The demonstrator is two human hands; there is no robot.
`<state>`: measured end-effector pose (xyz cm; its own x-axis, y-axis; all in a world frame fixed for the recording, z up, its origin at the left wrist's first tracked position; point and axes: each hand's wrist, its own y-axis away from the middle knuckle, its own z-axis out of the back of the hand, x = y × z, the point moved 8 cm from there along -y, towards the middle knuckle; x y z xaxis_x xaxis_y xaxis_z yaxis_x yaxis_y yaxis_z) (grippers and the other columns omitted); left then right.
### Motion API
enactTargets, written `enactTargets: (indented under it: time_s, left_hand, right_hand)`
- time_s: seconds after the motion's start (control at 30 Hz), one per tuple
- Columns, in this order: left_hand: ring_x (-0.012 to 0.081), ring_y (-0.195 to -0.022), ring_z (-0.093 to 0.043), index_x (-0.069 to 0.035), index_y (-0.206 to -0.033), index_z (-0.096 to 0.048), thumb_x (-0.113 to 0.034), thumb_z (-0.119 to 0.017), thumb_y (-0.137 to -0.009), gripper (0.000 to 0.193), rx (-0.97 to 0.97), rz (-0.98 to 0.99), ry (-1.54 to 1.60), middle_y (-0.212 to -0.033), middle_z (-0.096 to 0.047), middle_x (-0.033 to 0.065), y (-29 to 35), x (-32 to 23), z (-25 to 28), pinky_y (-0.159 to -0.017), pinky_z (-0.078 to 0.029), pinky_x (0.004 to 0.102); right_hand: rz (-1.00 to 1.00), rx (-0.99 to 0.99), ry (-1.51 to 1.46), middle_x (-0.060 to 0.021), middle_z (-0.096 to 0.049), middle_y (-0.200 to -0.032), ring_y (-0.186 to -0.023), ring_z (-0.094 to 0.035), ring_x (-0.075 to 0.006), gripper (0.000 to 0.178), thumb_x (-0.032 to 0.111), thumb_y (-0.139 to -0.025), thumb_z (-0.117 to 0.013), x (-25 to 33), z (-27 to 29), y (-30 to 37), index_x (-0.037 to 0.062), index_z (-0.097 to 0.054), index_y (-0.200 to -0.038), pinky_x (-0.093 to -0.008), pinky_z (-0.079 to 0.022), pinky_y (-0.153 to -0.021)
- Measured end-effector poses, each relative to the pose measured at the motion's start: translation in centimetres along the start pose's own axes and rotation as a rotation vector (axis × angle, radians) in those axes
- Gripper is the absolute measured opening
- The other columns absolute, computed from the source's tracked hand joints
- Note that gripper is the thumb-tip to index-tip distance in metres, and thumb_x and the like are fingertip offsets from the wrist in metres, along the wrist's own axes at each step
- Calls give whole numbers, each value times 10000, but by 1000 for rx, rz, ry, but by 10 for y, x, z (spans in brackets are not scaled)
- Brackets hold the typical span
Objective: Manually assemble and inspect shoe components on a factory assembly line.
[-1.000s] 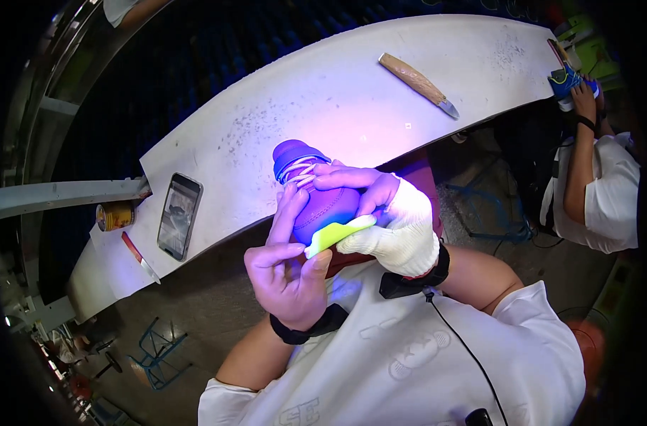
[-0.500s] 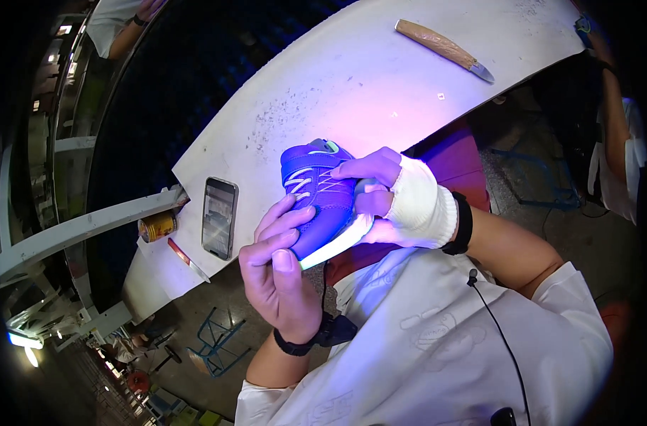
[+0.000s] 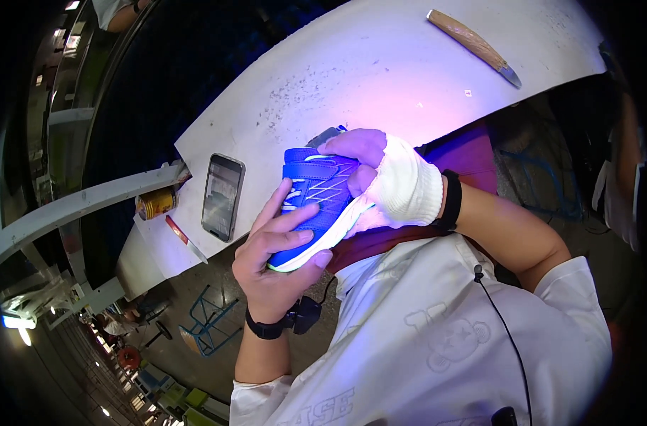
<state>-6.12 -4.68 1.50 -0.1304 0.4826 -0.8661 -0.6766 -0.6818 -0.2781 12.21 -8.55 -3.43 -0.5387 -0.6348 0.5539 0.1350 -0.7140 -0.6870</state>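
Observation:
A small blue shoe (image 3: pixel 315 202) with a white sole, a strap and pale laces is held tilted above the near edge of the table, lit violet. My left hand (image 3: pixel 274 245) is closed around its toe, fingers over the upper and thumb against the sole. At the heel and ankle end, my right hand (image 3: pixel 387 177), in a white fingerless glove, grips the shoe from the side. Its thumb and some fingers are hidden behind the glove and the shoe. A dark grey piece (image 3: pixel 325 137) shows by the shoe's opening, close to my right fingertips.
On the white table (image 3: pixel 267 106) lie a phone (image 3: pixel 223 197), a wooden-handled knife (image 3: pixel 476 46) and a red-handled blade (image 3: pixel 185 238). A yellow can (image 3: pixel 155 204) stands beside a metal bar (image 3: pixel 89 199). A blue metal stool frame (image 3: pixel 208 323) is on the floor below.
The shoe has turned so more of its side and white sole show. My left fingers have spread further over the toe, and my right hand has shifted slightly towards the heel.

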Motion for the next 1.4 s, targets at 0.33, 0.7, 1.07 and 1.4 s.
enactTargets:
  time_s: [0.33, 0.7, 1.07, 1.4]
  left_hand:
    - [308, -1077, -764, -69, -1518, -505, -243, -931, -744, 901, -36, 653, -247, -1238, -735, 218, 19, 42, -3, -903, -606, 402]
    - [338, -1342, -633, -30, -1449, -609, -16, -828, -811, 674, 105, 58, -145, -1467, -639, 182, -35, -21, -24, -1129, -518, 436]
    - [358, -1039, -641, -19, -1157, -627, -71, -893, -726, 509, -172, -98, 8, -1153, -632, 175, -18, 17, -101, -881, -547, 438]
    - [243, -849, -606, -75, -943, -594, -160, -957, -759, 416, -298, -199, -35, -910, -606, 83, -37, -3, -111, -789, -542, 387]
  right_hand:
    - [95, 0, 125, -161, -666, -1274, -1128, -646, -359, 274, 200, -724, -774, 14, -38, 15, 99, -602, -913, -526, -568, -959]
    - [-294, -389, -96, -228, -571, -1438, -1268, -632, -365, 755, 390, -710, -980, -1, 44, 43, 94, -584, -1281, -522, -523, -1070]
    - [-254, -44, -272, -209, -729, -1207, -1202, -686, -408, 773, 501, -704, -944, 23, 93, 18, 23, -673, -1249, -599, -439, -1159]
    - [-349, -67, -415, -186, -751, -1212, -1190, -710, -356, 641, 230, -654, -1003, 1, 101, 19, 8, -714, -1182, -487, -541, -1066]
